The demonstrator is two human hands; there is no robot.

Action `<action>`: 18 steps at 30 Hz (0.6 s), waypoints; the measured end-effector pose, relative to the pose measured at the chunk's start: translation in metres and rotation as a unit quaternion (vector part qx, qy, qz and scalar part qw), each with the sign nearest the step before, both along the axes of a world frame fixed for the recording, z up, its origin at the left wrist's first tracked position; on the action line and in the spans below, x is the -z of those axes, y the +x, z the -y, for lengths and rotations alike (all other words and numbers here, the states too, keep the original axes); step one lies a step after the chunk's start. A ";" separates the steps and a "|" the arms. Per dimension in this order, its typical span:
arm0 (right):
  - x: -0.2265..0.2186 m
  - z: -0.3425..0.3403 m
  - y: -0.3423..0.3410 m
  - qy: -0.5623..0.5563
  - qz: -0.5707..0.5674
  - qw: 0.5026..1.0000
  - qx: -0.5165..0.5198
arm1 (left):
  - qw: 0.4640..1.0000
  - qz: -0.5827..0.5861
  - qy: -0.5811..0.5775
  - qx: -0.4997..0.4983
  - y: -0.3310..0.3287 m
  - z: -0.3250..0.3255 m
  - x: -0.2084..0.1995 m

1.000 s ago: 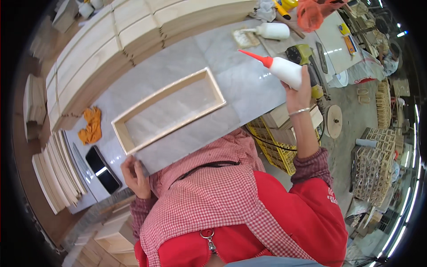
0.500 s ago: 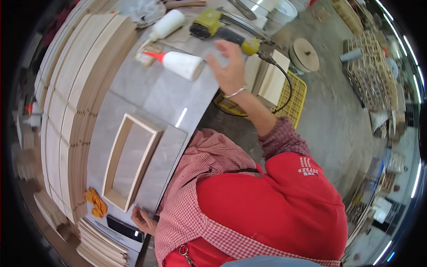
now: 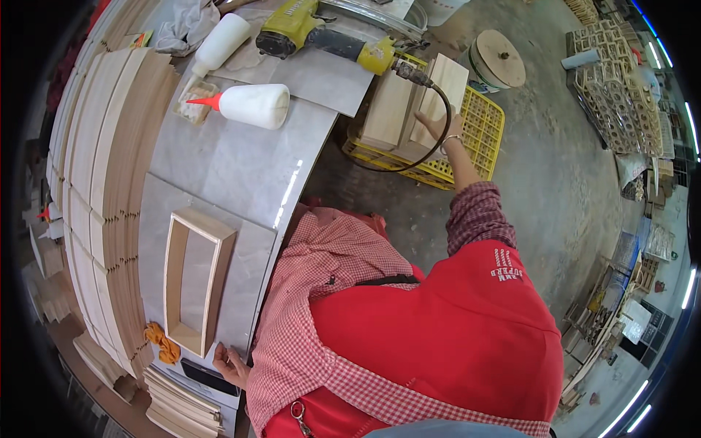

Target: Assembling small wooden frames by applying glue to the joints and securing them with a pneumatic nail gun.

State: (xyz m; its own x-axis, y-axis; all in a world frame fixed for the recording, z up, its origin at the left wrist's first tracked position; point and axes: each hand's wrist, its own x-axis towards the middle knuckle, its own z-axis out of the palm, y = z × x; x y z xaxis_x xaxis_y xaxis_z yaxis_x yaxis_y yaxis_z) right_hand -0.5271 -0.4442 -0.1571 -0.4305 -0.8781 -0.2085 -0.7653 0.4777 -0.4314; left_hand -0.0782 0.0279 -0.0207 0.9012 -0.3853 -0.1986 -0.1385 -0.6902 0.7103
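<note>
My right hand [image 3: 439, 130] reaches out over the yellow crate, thumb and fingers spread at the near end of a pale wooden board [image 3: 442, 91]. It seems to touch the board; a closed grip does not show. A second pale board [image 3: 388, 113] lies beside it in the crate. At the table's near edge rests my left hand [image 3: 231, 366], fingers loosely bent and apart, holding nothing visible. Close to it are a black phone [image 3: 208, 376] and a rectangular wooden frame [image 3: 212, 292] lying on the grey table.
A black hose [image 3: 447, 109] from the yellow-green air tool [image 3: 321, 40] loops across the yellow crate [image 3: 485, 135]. White glue bottles, one red-tipped [image 3: 255, 106], lie on the table [image 3: 241, 160]. Stacked wooden strips [image 3: 109, 182] line its left side. A lidded bucket [image 3: 500, 62] stands beyond the crate.
My right hand has moved from above the table, near the glue bottle, rightward to the boards in the crate. The view has shifted; my left hand stays at the table edge.
</note>
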 end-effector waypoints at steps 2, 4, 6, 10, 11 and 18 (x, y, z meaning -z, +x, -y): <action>0.003 -0.003 0.013 0.034 -0.085 0.996 0.001 | 1.000 0.009 0.010 0.009 0.001 -0.007 0.005; 0.005 -0.005 0.014 0.051 -0.126 0.991 0.000 | 1.000 0.014 0.014 0.012 0.002 -0.010 0.006; 0.013 -0.008 0.005 0.030 -0.121 0.992 0.000 | 1.000 0.009 0.028 0.012 -0.001 -0.008 0.002; 0.022 -0.012 -0.017 -0.021 -0.097 0.995 0.001 | 0.999 0.007 0.040 0.024 -0.002 -0.007 -0.001; 0.022 -0.011 -0.021 -0.051 -0.076 0.996 0.001 | 0.998 0.012 0.041 0.035 -0.001 -0.007 -0.001; -0.046 0.011 -0.094 -0.290 0.066 0.950 0.094 | 0.987 0.127 0.036 0.088 -0.002 -0.008 -0.024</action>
